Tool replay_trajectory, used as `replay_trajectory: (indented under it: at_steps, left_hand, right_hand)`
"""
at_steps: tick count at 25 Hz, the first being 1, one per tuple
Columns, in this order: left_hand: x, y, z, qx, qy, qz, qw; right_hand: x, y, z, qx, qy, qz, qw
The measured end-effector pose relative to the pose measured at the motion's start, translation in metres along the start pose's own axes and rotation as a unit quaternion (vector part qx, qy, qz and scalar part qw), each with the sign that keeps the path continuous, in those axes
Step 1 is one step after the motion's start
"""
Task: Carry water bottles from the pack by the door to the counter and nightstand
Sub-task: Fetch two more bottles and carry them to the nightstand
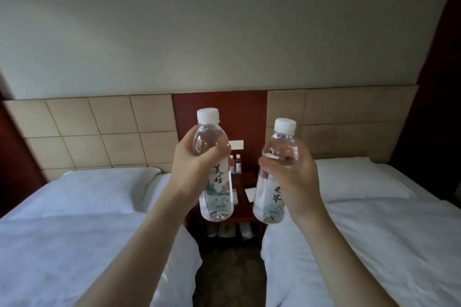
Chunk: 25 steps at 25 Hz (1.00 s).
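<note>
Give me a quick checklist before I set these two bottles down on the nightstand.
1. Left hand grip on left bottle: ok, fingers wrapped round it.
2. Right hand grip on right bottle: ok.
3. Caps on both: ok, white caps in place.
4. Path between the beds to the nightstand: ok, aisle open.
5. Free space on the nightstand: cannot tell, the held bottles hide most of it; small bottles and a paper sit there.
</note>
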State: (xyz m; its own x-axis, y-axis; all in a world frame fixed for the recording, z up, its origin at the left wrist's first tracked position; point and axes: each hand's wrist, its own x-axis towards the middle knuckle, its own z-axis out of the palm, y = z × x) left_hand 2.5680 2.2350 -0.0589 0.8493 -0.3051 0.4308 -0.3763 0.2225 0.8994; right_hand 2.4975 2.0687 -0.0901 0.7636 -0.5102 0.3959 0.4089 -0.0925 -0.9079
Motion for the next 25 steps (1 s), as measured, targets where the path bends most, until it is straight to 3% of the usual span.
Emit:
replay_trajectory:
  at_steps: [10, 19, 25]
  left_hand:
    - [0.231, -0.121, -0.032, -0.015, 0.066, -0.009, 0.998]
    - [0.457, -0.296, -0.036, 0.018, 0.014, -0.048, 0.999]
    - [0.553, -0.414, -0.013, 0.053, 0.017, -0.076, 0.996]
  right_hand:
    - [0.235, 0.126, 0.054, -0.032, -0.018, 0.025, 0.999]
    - [0.443, 0.281, 0.079, -0.092, -0.019, 0.064, 0.994]
    - [0.552, 0.390, 0.067, -0.098, -0.016, 0.111, 0.989]
